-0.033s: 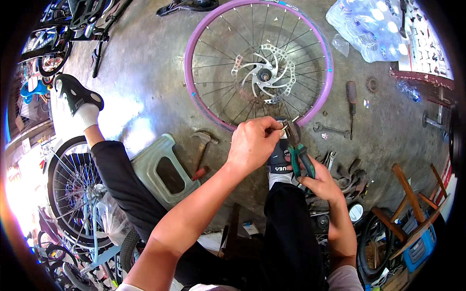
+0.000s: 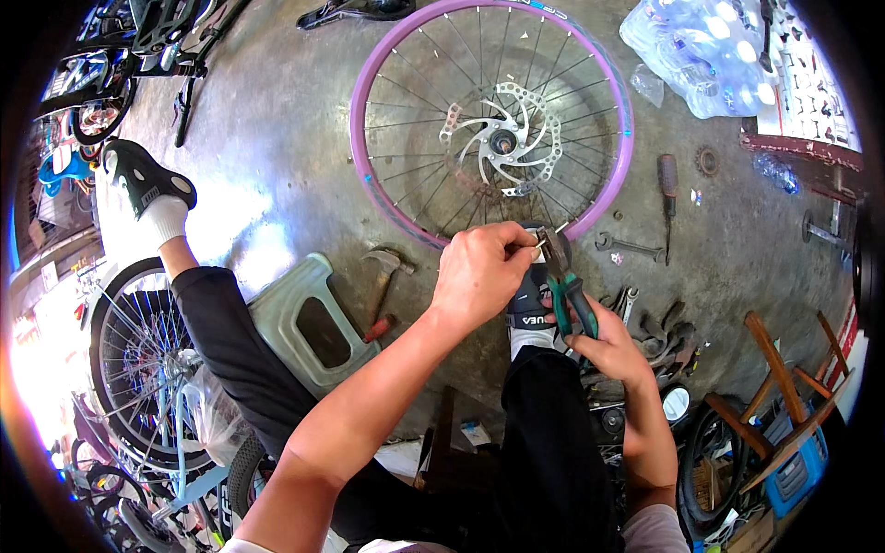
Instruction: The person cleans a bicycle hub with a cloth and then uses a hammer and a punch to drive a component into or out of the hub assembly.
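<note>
My right hand (image 2: pixel 607 347) is wrapped round the green-and-black handles of a pair of pliers (image 2: pixel 577 302), whose jaws point up and left. My left hand (image 2: pixel 481 269) is closed in a pinch right beside those jaws. Between its fingertips sits a thin pale piece (image 2: pixel 540 244) that reaches the jaws; its kind is too small to tell. Both hands are above my shoe (image 2: pixel 528 307). Just beyond them a bicycle wheel (image 2: pixel 358 120) with a purple rim lies flat on the floor, a silver disc brake rotor (image 2: pixel 498 138) at its hub.
Left of my forearm are a grey-green plastic stool (image 2: pixel 277 309) and a hammer (image 2: pixel 376 286). To the right lie a screwdriver (image 2: pixel 667 189), a wrench (image 2: pixel 631 246) and a sprocket (image 2: pixel 706 160). Bottled water (image 2: pixel 701 60) stands far right, and a wooden frame (image 2: pixel 774 369) lies nearer.
</note>
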Tool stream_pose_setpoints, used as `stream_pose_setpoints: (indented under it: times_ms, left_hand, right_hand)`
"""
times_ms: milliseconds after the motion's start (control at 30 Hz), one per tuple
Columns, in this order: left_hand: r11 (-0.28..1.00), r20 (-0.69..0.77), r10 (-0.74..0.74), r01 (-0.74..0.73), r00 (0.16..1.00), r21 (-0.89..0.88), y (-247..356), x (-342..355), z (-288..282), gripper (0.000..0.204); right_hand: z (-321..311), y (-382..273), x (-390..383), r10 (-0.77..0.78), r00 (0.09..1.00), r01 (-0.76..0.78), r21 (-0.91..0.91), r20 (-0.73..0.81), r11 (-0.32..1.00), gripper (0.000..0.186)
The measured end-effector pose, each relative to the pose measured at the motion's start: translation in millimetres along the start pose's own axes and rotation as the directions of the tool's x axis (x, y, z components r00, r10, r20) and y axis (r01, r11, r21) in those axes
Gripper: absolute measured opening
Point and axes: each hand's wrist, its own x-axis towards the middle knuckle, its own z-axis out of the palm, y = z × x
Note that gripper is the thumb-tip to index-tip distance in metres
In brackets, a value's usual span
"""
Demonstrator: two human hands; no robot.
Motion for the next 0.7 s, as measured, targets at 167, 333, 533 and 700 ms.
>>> stream_pose_setpoints:
  times_ms: [167,333,533,700]
  left_hand:
    - [1.000,-0.007,-0.006,0.006,1.000,-0.019,-5,3,-1,0.018]
    - [0.997,0.009,-0.009,0.010,1.000,-0.077,-12,6,-2,0.017]
    - [0.979,-0.202,0.061,-0.098,0.978,-0.180,-32,-1,-12,0.024]
    - [0.959,-0.293,-0.091,0.005,0.952,-0.282,-79,-24,-37,0.022]
  right_hand:
    - [3,1,1,-0.032,0.997,0.020,-0.171,-0.067,0.985,0.072]
    - [6,-11,5,-0.081,0.985,0.018,-0.382,-0.151,0.924,0.078]
    - [13,-54,22,-0.404,0.882,0.136,-0.692,-0.242,0.709,0.069]
    - [0,-103,61,-0.589,0.765,0.148,-0.819,-0.260,0.554,0.062]
